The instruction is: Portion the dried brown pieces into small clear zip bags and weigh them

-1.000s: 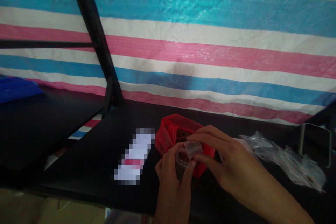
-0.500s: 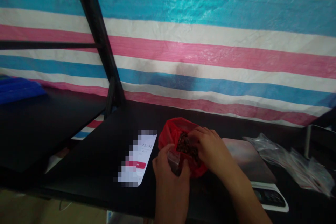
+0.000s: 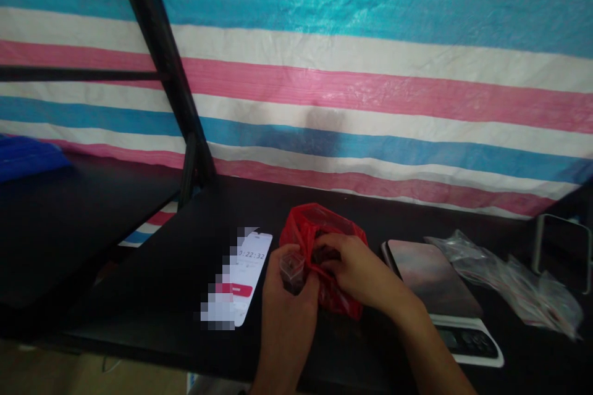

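A red plastic bag (image 3: 340, 299) stands on the black table with its mouth gathered open. Inside, small dark brown pieces were visible half a second ago; now the hand mostly covers them. My left hand (image 3: 290, 296) is closed around a small clear plastic bag (image 3: 291, 270) at the near left side of the red bag. Some dark content shows through the clear plastic. My right hand (image 3: 352, 265) reaches into the red bag's mouth from the right, its fingers curled inward. What its fingertips hold is hidden.
Left of the hands lies a phone (image 3: 245, 278) with a lit timer screen. A digital scale (image 3: 438, 278) sits at right, beside several clear zip bags (image 3: 504, 284). A black metal post (image 3: 160, 55) rises at left before a striped tarp (image 3: 370, 92).
My left hand has turned the small clear bag more upright and shifted slightly left. My right hand's fingers have curled further into the red bag, covering the brown pieces. The view has shifted slightly.
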Demonstrator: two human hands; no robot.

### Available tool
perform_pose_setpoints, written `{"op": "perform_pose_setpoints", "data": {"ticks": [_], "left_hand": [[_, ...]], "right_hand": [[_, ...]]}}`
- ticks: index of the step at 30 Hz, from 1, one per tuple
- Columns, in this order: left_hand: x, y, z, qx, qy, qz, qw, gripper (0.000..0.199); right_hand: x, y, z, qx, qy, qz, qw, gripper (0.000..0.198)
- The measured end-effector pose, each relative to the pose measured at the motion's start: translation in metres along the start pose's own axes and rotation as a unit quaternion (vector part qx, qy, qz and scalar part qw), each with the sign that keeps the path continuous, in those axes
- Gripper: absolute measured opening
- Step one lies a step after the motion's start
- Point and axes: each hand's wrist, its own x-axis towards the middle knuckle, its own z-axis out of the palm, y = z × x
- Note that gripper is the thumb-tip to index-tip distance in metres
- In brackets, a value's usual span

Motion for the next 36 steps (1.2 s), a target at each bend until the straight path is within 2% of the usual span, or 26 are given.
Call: {"op": "perform_pose_setpoints", "data": {"ticks": [6, 11, 14, 20, 26, 29, 32, 36], "left_hand": [[-0.01, 0.003, 0.001, 0.022, -0.005, 0.047, 0.999, 0.041], [-0.018, -0.007, 0.003, 0.047, -0.061, 0.039, 0.996, 0.043], [-0.02, -0.013, 0.005, 0.076, -0.075, 0.047, 0.993, 0.045], [-0.024, -0.016, 0.015, 0.116, -0.064, 0.095, 0.987, 0.046], [-0.028, -0.013, 0.024, 0.123, -0.074, 0.124, 0.982, 0.045], [-0.028, -0.011, 0.025, 0.116, -0.084, 0.128, 0.981, 0.042], [-0.027, -0.009, 0.025, 0.108, -0.082, 0.112, 0.984, 0.045], [-0.024, -0.009, 0.019, 0.107, -0.072, 0.095, 0.987, 0.05]], "right_hand": [[-0.011, 0.012, -0.015, 0.109, 0.038, 0.037, 0.993, 0.034], [-0.029, 0.005, -0.035, 0.123, 0.067, 0.006, 0.99, 0.029], [-0.039, -0.008, -0.036, 0.09, 0.07, -0.009, 0.993, 0.029], [-0.052, -0.036, -0.029, -0.062, 0.061, -0.017, 0.996, 0.041], [-0.057, -0.042, -0.027, -0.155, 0.048, -0.043, 0.986, 0.05], [-0.06, -0.043, -0.028, -0.151, 0.054, -0.08, 0.984, 0.053], [-0.062, -0.044, -0.033, -0.129, 0.078, -0.098, 0.984, 0.052], [-0.057, -0.041, -0.036, -0.126, 0.168, -0.083, 0.974, 0.04]]}}
